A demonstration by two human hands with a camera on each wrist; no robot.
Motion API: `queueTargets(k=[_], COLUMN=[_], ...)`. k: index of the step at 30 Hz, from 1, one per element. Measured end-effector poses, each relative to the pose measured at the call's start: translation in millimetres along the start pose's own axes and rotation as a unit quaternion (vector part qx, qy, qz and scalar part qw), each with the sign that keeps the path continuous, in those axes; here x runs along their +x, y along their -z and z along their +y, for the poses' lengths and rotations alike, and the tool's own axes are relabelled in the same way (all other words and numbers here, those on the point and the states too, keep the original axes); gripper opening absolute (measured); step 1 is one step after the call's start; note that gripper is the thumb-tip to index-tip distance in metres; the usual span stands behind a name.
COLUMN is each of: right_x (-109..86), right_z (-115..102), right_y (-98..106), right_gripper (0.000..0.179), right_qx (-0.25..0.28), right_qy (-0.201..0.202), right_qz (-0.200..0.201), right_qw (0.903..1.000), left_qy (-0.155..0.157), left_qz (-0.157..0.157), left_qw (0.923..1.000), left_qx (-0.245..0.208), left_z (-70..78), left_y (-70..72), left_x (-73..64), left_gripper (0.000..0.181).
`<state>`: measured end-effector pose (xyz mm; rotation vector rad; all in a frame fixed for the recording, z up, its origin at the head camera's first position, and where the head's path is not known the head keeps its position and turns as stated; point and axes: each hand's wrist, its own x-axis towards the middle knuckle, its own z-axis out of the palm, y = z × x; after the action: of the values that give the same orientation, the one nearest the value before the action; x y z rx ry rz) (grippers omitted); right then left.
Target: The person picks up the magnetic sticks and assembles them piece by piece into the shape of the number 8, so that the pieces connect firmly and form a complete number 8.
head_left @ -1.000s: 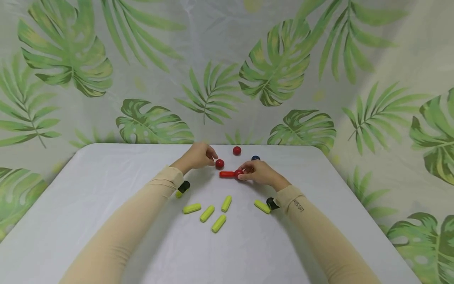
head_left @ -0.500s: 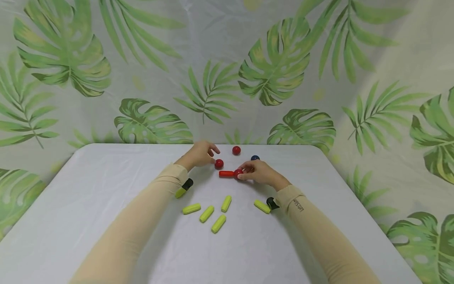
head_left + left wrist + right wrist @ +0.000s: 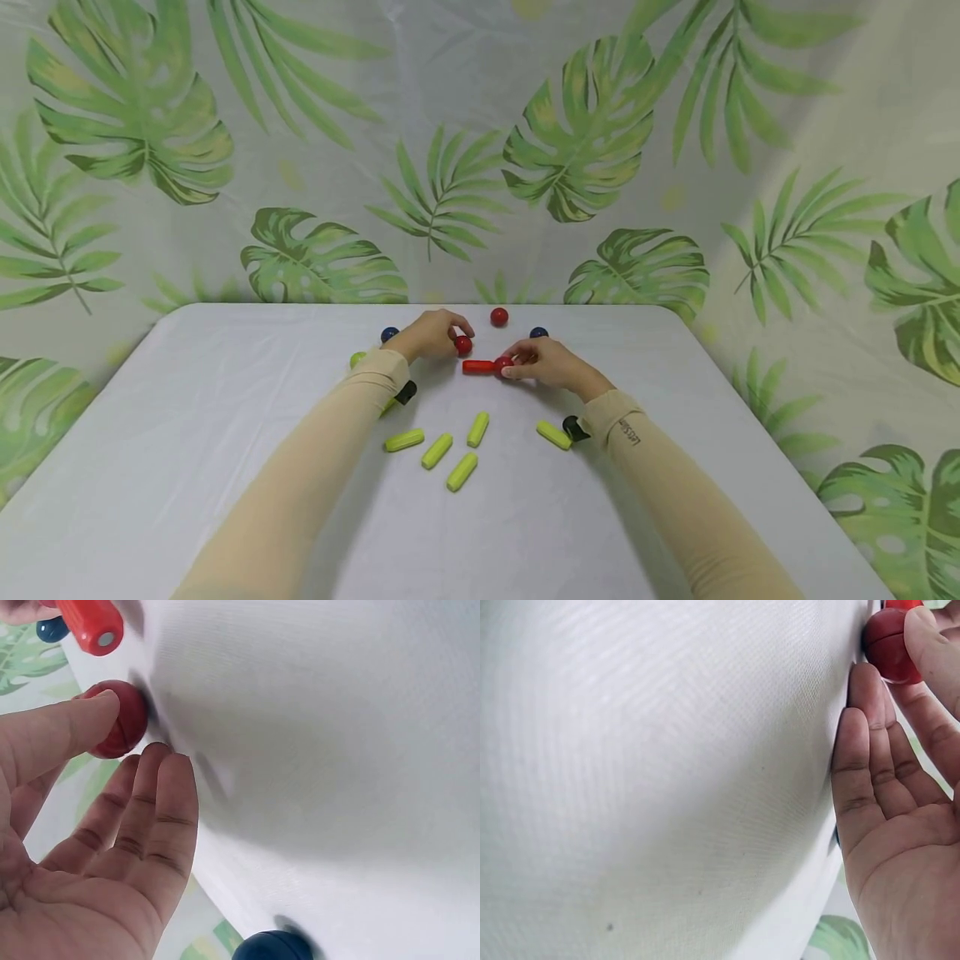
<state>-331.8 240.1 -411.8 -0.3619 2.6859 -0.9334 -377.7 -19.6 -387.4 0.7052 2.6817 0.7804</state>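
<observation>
The left hand [image 3: 433,333] is closed on one red ball [image 3: 463,344], with the thumb on the near side and the index finger on the far side, its tip hidden in the left wrist view. The right hand [image 3: 551,365] is clamped on a second red ball [image 3: 503,366], thumb and fingers around it, and the red stick [image 3: 477,367] sits end-on against that ball, pointing left, near the back of the desk [image 3: 540,525]. The hands are apart but near each other, and the left ball is just off the stick's free end, not touching it; a silver dot [image 3: 106,638] shows there.

The step in hand looks like joining the left ball to the stick. The next move would call for bringing that ball toward the right and a little nearer, onto the silver dot, while the right hand keeps its end steady. A third red ball [image 3: 499,317] lies behind, and yellow-green sticks [image 3: 437,451] lie in front, none of them gripped
</observation>
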Motion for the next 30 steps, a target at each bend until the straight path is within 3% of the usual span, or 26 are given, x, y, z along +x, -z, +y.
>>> queueTargets(k=[19,30], right_x=[-0.2,0.5], right_z=[1.4,4.5], right_y=[-5.8,-1.6], right_gripper=[0.04,0.042], right_qx=[0.008,-0.002], right_qy=[0.004,0.011], right_qz=[0.001,0.003], right_qw=[1.0,0.9999], left_qy=[0.031,0.019], left_qz=[0.0,0.007], left_qw=[0.9995,0.9998], left_qx=[-0.004,0.002], left_z=[-4.1,-5.1], left_y=[-5.3,-1.7], left_x=[-4.5,-10.0], left_gripper=[0.035,0.03])
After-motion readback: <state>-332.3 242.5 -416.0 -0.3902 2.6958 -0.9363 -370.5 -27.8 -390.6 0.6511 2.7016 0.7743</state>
